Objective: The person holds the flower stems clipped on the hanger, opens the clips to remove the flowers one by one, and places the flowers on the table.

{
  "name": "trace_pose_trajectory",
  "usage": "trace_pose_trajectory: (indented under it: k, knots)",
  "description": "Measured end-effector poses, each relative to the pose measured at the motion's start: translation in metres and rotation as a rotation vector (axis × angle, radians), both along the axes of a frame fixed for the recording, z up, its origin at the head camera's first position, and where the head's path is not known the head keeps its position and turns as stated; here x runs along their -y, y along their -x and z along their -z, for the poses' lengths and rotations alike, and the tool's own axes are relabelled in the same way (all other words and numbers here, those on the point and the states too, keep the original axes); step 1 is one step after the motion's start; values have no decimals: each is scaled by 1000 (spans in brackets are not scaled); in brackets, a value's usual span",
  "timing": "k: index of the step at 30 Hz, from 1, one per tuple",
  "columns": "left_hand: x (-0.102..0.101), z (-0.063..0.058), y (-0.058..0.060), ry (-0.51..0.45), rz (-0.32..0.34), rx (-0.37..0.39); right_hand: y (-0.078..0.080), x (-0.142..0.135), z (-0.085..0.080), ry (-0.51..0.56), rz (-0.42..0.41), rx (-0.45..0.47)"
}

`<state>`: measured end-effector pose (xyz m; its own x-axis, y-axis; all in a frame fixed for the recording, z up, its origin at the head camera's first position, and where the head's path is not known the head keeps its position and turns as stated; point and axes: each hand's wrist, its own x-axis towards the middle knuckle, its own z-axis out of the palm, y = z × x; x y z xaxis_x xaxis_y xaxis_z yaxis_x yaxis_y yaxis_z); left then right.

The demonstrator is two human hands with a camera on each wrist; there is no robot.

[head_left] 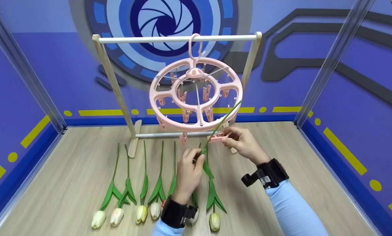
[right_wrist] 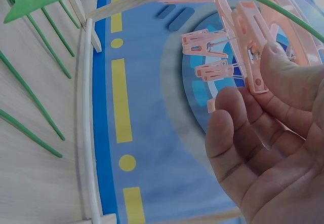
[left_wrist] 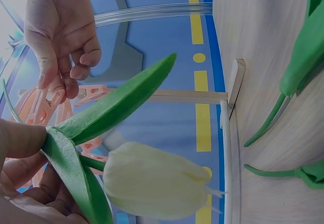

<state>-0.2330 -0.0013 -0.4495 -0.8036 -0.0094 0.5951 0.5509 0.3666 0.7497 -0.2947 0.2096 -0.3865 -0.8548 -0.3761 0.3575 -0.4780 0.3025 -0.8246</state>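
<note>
My left hand [head_left: 190, 172] pinches an artificial tulip by its green stem where the leaves [left_wrist: 119, 100] begin. Its white bloom [left_wrist: 157, 181] hangs below that hand in the left wrist view, while the stem [head_left: 222, 120] slants up past the rim of a round pink clip hanger [head_left: 163, 94]. With thumb and fingers, my right hand [head_left: 243, 142] grips a pink clothespin [right_wrist: 253, 51] at the hanger's near right side. The clothespin lies nearly sideways, close beside the stem. Other pink clothespins [right_wrist: 202, 42] dangle from the ring.
The hanger's hook sits over the white top bar [head_left: 143, 40] of a wooden rack [head_left: 110, 72]. Several artificial tulips [head_left: 98, 219] lie in a row on the wooden table [head_left: 74, 164], blooms toward me; one [head_left: 215, 221] is right of my left forearm. Blue printed walls [head_left: 350, 108] enclose the table.
</note>
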Motion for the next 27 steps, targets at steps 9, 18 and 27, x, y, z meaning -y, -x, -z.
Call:
trace_pose_trajectory:
  k: [9, 18, 27]
  knots:
    - [-1, 1, 0, -1, 11, 1, 2, -2, 3, 3, 5, 12]
    - [-1, 3, -1, 25, 17, -11, 2, -3, 3, 6, 9, 2]
    - [-4, 3, -3, 26, 52, -21, 2, -6, 3, 52, 9, 19]
